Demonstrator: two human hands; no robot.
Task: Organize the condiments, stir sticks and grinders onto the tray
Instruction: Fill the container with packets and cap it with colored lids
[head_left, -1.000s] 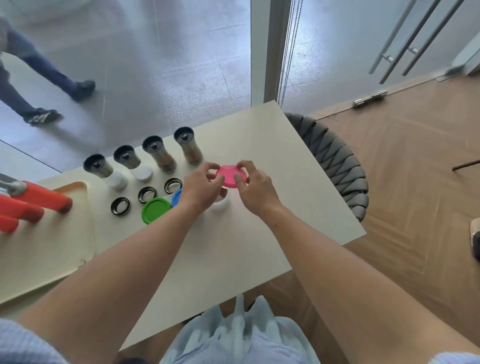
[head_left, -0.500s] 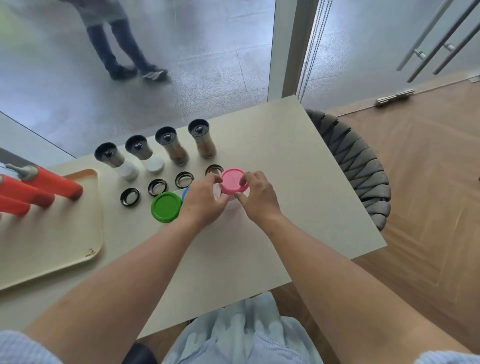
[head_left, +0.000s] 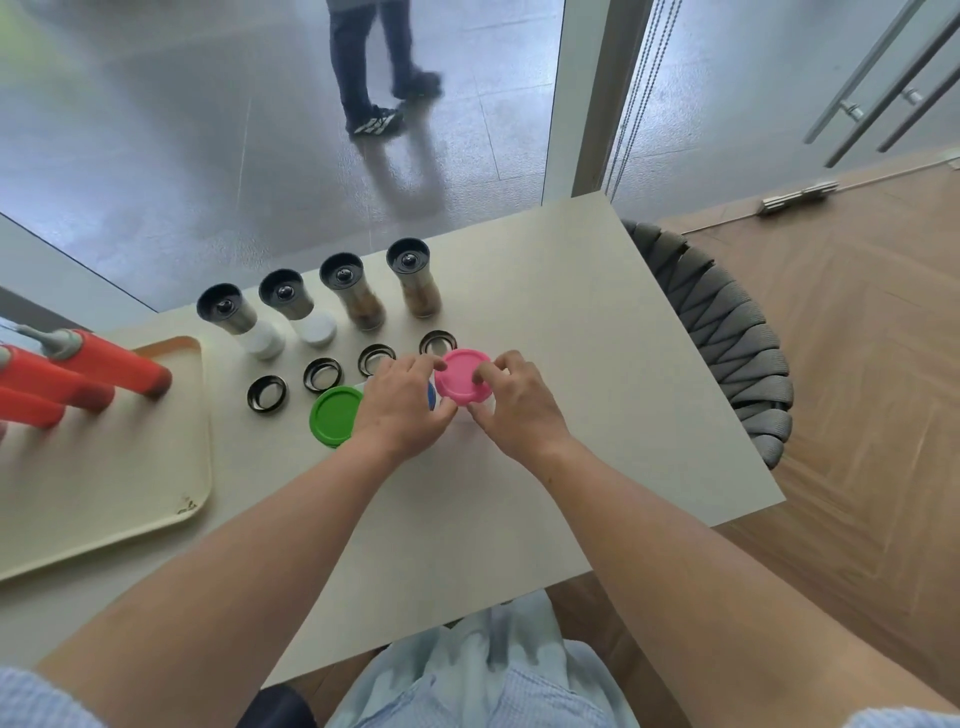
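Tabletop (head_left: 597, 415) surface lies bare right of the pink lid (head_left: 461, 376) out to the right edge, where a woven chair (head_left: 727, 332) stands close. Left hand (head_left: 402, 408) and right hand (head_left: 514, 405) both pinch the pink lid on its white container. Left of the lid: blue lid (head_left: 431, 397), mostly hidden, then green lid (head_left: 336, 415). Behind it: black rings (head_left: 322, 374) and four grinders (head_left: 353, 291). Far left: tray (head_left: 130, 467) carrying red bottles (head_left: 104, 364).

Bare forearms, no watch/rings seen; short light-blue fine-check sleeves (head_left: 31, 699) at both shoulders, pale blue garment (head_left: 483, 670) w/ folds over lap
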